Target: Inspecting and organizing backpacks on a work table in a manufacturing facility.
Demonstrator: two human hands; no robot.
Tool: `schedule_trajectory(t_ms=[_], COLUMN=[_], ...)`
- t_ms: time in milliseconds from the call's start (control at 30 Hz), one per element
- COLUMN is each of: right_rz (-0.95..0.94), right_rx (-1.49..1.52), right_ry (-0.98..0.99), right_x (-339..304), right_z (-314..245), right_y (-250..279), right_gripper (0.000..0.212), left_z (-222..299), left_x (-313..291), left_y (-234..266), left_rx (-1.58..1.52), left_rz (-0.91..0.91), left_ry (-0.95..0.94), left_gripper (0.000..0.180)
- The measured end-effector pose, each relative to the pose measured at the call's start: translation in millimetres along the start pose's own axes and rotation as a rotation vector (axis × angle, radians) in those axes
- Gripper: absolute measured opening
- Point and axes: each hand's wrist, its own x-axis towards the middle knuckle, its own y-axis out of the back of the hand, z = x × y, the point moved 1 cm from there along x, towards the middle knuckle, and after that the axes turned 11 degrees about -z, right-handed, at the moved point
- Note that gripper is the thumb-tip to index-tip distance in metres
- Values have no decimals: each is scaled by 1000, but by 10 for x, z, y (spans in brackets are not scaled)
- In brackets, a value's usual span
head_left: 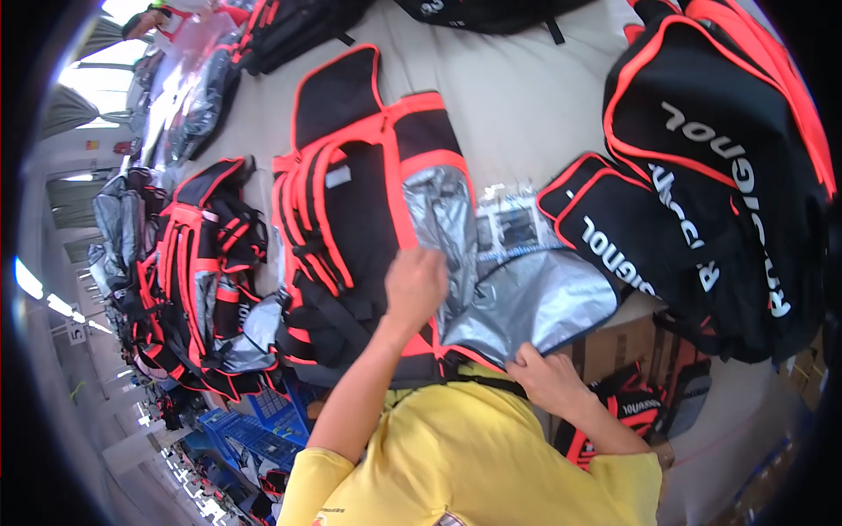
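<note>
In front of me a black backpack with coral trim (364, 219) lies on the table, its shoulder straps showing and its top flap folded back. Along its right side an opening exposes shiny silver lining (438, 206). My left hand (417, 285) is closed at the coral edge of that opening; its fingertips are hidden. Spread out to the right is a silver-lined side flap (544, 302), and my right hand (545, 380) pinches its near edge between thumb and fingers.
More black and coral bags (715, 175) lie to the right, and another backpack (197, 280) stands left. Beyond the flap is a clear packet (510, 230) on the pale tabletop (504, 105). Blue crates (254, 430) are below left; a cardboard box (614, 351) is below right.
</note>
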Motion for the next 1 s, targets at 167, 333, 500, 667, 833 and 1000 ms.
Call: schedule_trajectory(t_ms=[167,333,500,667,833,1000], right_rz=[18,41,51,14,28,159], right_rx=[-8,-9,2,62,58,5], right_ry=[11,26,65,49,104,191], right_x=[-44,5,99,133,149,617], right_z=[-15,-38,-27,-13,-87,-191], right_y=[-3,6,78,110,185,589], right_gripper=[8,9,7,8,9,7], left_z=[109,75,-367,-695,-625,-657], left_x=[290,457,428,87,55,31], left_y=[-331,-503,-692,-561,-507,-411], left_rx=[69,165,67,-1085,-1608,-1192], left_rz=[-185,-373,-549,-478,-400,-467], left_ry=[185,401,370,591,644,553], left_gripper=[32,48,57,43,31,38])
